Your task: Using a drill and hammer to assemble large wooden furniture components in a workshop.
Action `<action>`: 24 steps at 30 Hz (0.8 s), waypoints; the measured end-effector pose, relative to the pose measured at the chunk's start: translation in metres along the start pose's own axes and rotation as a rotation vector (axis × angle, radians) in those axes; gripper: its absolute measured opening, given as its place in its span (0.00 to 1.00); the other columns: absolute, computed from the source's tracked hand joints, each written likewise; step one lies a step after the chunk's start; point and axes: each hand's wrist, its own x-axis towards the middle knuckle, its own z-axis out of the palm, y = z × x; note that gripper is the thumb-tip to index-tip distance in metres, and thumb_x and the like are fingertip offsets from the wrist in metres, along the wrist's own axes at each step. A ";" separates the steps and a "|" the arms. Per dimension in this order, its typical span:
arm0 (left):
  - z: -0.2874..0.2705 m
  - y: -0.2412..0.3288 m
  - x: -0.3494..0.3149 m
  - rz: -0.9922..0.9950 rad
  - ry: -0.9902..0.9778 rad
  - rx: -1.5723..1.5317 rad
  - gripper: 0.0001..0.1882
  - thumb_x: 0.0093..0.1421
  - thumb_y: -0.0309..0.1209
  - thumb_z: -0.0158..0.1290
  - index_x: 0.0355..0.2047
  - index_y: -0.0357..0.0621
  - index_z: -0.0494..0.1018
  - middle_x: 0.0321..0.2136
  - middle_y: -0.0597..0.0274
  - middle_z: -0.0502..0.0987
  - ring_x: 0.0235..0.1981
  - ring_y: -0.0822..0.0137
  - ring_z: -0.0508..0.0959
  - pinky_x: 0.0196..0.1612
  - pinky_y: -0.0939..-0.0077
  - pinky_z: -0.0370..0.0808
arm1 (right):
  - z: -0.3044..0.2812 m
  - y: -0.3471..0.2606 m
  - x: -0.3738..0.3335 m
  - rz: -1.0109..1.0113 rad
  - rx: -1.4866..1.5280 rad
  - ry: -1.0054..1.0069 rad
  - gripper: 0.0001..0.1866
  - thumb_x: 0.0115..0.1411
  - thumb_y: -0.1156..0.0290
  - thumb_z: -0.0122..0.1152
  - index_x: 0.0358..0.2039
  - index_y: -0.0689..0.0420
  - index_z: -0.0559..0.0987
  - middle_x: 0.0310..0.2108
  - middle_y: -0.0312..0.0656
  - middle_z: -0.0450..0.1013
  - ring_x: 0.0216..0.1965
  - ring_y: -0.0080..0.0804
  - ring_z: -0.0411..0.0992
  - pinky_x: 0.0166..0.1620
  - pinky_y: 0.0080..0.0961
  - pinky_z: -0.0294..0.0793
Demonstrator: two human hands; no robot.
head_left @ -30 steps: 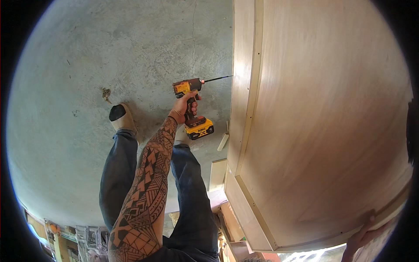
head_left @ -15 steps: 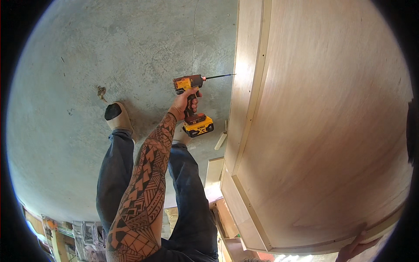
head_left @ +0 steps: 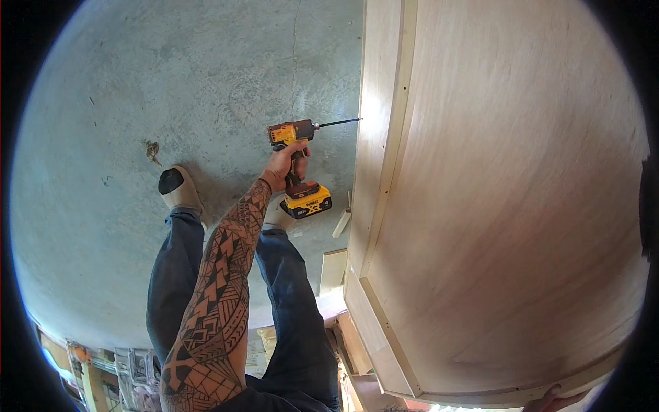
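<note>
Cordless impact driver (head_left: 296,161) over concrete floor (head_left: 171,89), bit tip at plywood cabinet (head_left: 508,206) side edge. Left hand (head_left: 283,167) clamps the grip. Right hand (head_left: 552,400) barely visible, grip unclear. Keep bit square, push firmly.

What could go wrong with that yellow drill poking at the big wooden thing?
1. The left hand holds the drill alone, and its long thin bit points at the narrow edge of the wooden panel. It might skid off or snap.
2. Only a little of the right hand shows at the panel's lower edge, so the panel might shift when pushed.
3. Wood scraps lie by the feet, so tripping is possible.
</note>
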 end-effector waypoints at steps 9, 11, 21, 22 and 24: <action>0.021 -0.003 0.006 -0.051 0.030 -0.055 0.15 0.66 0.45 0.54 0.35 0.46 0.73 0.17 0.75 0.66 0.16 0.78 0.66 0.23 0.78 0.69 | 0.005 -0.009 0.017 -0.036 0.020 -0.057 0.61 0.58 0.45 0.70 0.72 0.55 0.34 0.66 0.65 0.45 0.68 0.57 0.53 0.64 0.57 0.66; 0.014 -0.007 0.001 -0.049 0.042 -0.062 0.15 0.65 0.45 0.55 0.35 0.45 0.73 0.16 0.74 0.66 0.16 0.78 0.67 0.22 0.78 0.70 | 0.009 -0.007 0.015 0.019 0.036 -0.076 0.62 0.57 0.44 0.70 0.72 0.54 0.34 0.67 0.63 0.45 0.69 0.56 0.50 0.64 0.61 0.66; 0.036 -0.005 -0.088 0.012 0.047 -0.255 0.18 0.65 0.48 0.56 0.39 0.45 0.75 0.16 0.71 0.68 0.16 0.72 0.69 0.23 0.73 0.70 | 0.006 0.047 -0.015 0.090 -0.053 0.008 0.56 0.58 0.37 0.62 0.74 0.54 0.44 0.72 0.55 0.43 0.70 0.56 0.50 0.68 0.58 0.54; 0.043 -0.006 -0.116 0.028 0.092 -0.267 0.18 0.65 0.48 0.56 0.38 0.45 0.75 0.16 0.71 0.67 0.16 0.72 0.69 0.23 0.72 0.70 | 0.003 0.037 -0.013 0.001 -0.137 -0.083 0.56 0.59 0.40 0.64 0.74 0.56 0.44 0.72 0.56 0.43 0.71 0.56 0.50 0.69 0.58 0.50; 0.055 -0.006 -0.176 0.053 0.134 -0.268 0.17 0.64 0.47 0.57 0.37 0.46 0.75 0.15 0.70 0.67 0.16 0.70 0.69 0.23 0.71 0.69 | 0.009 0.013 -0.015 -0.152 0.126 0.011 0.51 0.62 0.46 0.62 0.73 0.59 0.46 0.71 0.57 0.46 0.70 0.55 0.51 0.69 0.56 0.47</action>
